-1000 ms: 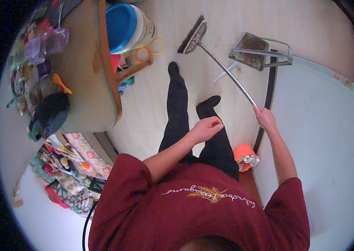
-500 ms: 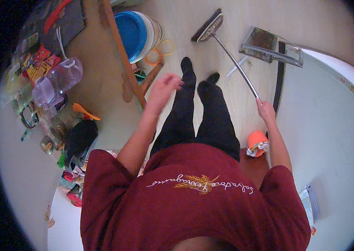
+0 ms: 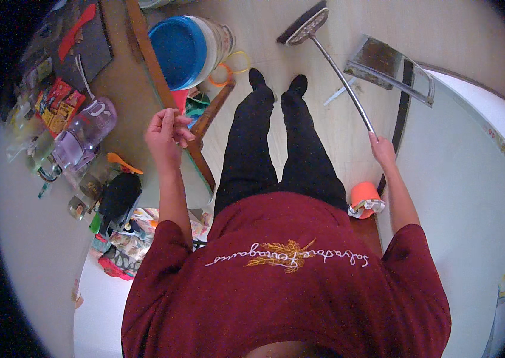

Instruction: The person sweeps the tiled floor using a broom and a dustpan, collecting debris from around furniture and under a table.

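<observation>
My right hand [image 3: 383,150] is wrapped round the end of a metal-handled broom [image 3: 343,83]. The broom reaches away over the floor, its dark-bristled head [image 3: 306,25] up at the far end. Beside it, to the right, lies a grey dustpan [image 3: 386,64] with dirt on it, close to the wall panel. My left hand [image 3: 169,132] is empty, its fingers loosely bent and apart, above the edge of a brown table [image 3: 139,128].
A bucket with a blue lid [image 3: 178,52] stands beyond the table, with orange and yellow rings [image 3: 221,74] near it. Bottles, including a purple one [image 3: 85,134], and packets crowd the table's left. An orange pot [image 3: 366,197] sits by my right leg.
My left hand has moved left, from near my leg to over the table edge. The broom head has shifted slightly farther away. One foot has moved forward beside the other.
</observation>
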Demonstrator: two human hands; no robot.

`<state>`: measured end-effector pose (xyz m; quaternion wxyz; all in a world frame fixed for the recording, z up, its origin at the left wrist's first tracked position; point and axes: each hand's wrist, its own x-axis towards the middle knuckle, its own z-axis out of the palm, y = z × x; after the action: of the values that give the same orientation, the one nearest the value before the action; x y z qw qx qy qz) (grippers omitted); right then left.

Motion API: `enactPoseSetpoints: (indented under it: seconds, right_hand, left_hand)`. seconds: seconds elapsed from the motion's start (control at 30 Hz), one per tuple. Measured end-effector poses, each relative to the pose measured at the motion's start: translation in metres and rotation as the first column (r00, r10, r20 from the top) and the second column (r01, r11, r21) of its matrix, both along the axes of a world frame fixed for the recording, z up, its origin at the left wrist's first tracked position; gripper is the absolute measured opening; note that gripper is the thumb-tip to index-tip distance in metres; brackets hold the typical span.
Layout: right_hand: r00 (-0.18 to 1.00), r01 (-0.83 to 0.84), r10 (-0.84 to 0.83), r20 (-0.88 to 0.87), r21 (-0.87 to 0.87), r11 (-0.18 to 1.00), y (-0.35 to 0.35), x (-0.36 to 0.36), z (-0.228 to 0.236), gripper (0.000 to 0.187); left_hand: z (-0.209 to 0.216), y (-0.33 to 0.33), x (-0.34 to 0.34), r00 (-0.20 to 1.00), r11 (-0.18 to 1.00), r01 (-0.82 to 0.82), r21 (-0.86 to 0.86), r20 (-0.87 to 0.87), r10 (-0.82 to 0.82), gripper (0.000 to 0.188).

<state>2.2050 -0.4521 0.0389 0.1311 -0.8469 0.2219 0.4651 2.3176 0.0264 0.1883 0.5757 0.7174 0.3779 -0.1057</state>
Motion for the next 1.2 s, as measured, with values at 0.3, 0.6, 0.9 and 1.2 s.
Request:
enactPoseSetpoints:
  seconds: [0.3,0.6,0.9,1.2]
  right_hand:
    - [1.0,0.011,-0.012,0.013,0.076,0.997,0.008,0.019,-0.042,0.058]
    - [0.996,0.015,-0.022,0.085,0.085,0.996,0.005,0.031,-0.047,0.057]
    - [0.981,-0.196,0.196,-0.009,-0.001,0.981,-0.044,0.031,0.017,0.051]
    - [0.948,-0.316,0.317,-0.017,0.069,0.946,-0.005,0.089,-0.002,0.05]
  left_hand:
    - [0.004,-0.001,0.011,0.993,0.999,-0.052,0.006,-0.102,0.053,0.024]
    - [0.001,0.0,0.012,0.992,0.997,-0.033,0.063,-0.123,0.04,0.026]
    - [0.003,-0.001,0.015,0.987,0.997,-0.07,0.044,-0.141,0.076,0.028]
    - [0.0,0.004,0.01,0.984,0.997,-0.077,0.03,-0.161,0.081,0.026]
